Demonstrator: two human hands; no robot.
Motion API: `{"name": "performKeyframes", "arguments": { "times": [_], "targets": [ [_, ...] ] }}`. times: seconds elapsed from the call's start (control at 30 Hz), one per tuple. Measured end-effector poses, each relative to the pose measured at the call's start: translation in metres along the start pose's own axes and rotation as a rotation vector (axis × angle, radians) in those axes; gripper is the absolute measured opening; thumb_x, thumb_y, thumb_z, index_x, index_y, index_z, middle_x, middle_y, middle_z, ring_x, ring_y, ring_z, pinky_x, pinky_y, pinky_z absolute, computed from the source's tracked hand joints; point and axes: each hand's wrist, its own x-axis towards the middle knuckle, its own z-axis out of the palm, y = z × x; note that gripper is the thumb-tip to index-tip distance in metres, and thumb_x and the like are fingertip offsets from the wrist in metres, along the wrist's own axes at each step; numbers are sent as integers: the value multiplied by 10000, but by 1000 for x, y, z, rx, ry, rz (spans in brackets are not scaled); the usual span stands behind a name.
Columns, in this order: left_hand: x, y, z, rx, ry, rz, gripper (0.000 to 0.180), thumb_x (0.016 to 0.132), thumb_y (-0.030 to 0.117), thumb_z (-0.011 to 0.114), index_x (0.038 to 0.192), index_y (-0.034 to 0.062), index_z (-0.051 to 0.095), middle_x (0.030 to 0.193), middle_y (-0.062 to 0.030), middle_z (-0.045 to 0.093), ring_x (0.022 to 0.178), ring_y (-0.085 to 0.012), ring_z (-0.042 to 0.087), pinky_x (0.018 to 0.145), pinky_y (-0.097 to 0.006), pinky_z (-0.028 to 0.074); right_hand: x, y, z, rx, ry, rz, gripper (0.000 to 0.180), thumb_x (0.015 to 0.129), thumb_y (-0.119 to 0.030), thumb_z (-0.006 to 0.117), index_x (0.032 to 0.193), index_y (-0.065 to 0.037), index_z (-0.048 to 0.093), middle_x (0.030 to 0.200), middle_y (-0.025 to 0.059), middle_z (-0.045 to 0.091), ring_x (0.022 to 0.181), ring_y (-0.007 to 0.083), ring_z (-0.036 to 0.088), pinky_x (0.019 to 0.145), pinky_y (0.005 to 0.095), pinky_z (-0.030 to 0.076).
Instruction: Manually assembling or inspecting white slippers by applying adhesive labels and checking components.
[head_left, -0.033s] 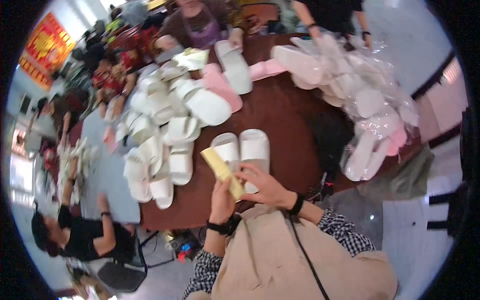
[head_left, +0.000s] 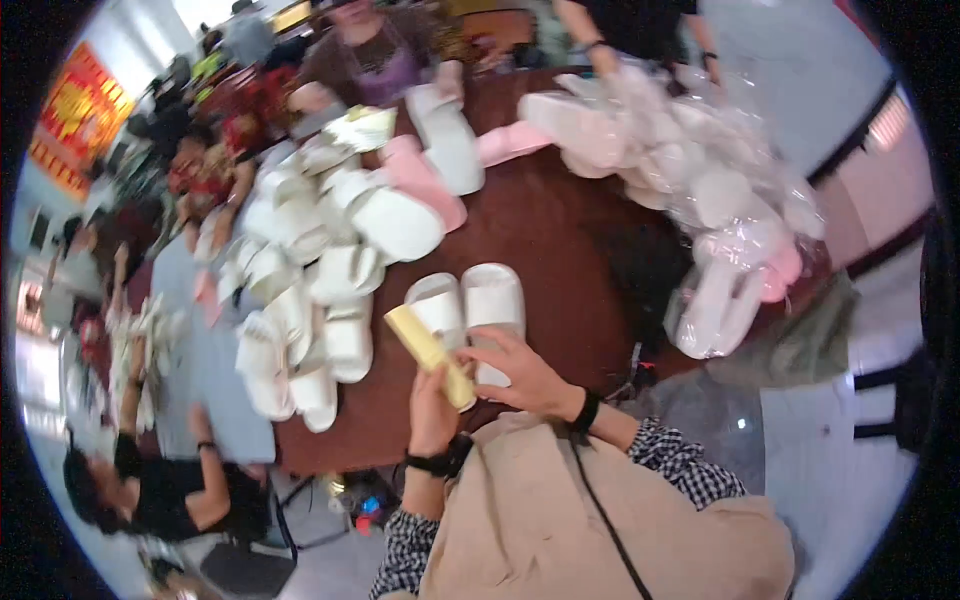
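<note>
My left hand (head_left: 434, 412) is closed around the lower part of a flat yellow strip (head_left: 420, 340), which looks like a narrow stack of paper and tilts up to the left. Beside it, my right hand (head_left: 528, 376) has its fingers stretched and its thumb apart, with fingertips close to the strip's right edge. Whether they touch it I cannot tell. Just beyond both hands, a pair of white slippers lies side by side on the dark red table (head_left: 560, 250). The strip and my left hand partly cover the left slipper (head_left: 436, 300); my right hand covers part of the right slipper (head_left: 494, 295).
Several white slippers (head_left: 398, 218) are heaped to the left, with a pink slipper (head_left: 425, 182) behind. Slippers in clear plastic bags (head_left: 722, 210) pile up at the right. Across the table, a person (head_left: 380, 60) handles a white slipper (head_left: 446, 140). Another person (head_left: 150, 480) sits at left.
The whole view has shifted slightly, so the table and slippers appear a little further left. My hands and the yellow strip keep nearly the same position over the pair.
</note>
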Motion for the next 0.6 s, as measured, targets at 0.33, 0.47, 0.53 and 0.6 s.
{"name": "performKeyframes", "arguments": {
  "times": [0.33,0.47,0.53,0.6],
  "targets": [
    [-23,10,-70,35,99,21,522,918,113,518,1405,43,344,983,-59,547,936,-186,548,930,-365,454,-234,167,-182,-1031,1374,1326,926,756,-567,686,1479,-178,258,1433,235,310,1333,399,283,1066,473,269],
    [-16,13,-56,77,87,-56,525,913,118,518,1402,37,345,971,-57,549,910,-178,545,906,-369,461,-318,221,-221,-159,1343,1048,1052,715,-539,735,1497,-123,169,1402,277,356,1271,445,371,1047,456,330],
    [-17,17,-58,100,111,-28,526,909,118,518,1399,35,348,964,-55,551,901,-176,545,902,-369,463,-292,224,-212,-186,1250,1180,1091,687,-536,757,1497,-111,162,1390,282,373,1272,434,380,1051,451,326],
    [-15,17,-55,111,108,-28,527,905,118,519,1397,33,350,958,-53,554,893,-174,545,898,-369,464,-288,221,-214,-289,1129,1328,1155,640,-532,787,1488,-60,161,1379,290,394,1294,407,365,1060,436,319]
  ]
}}
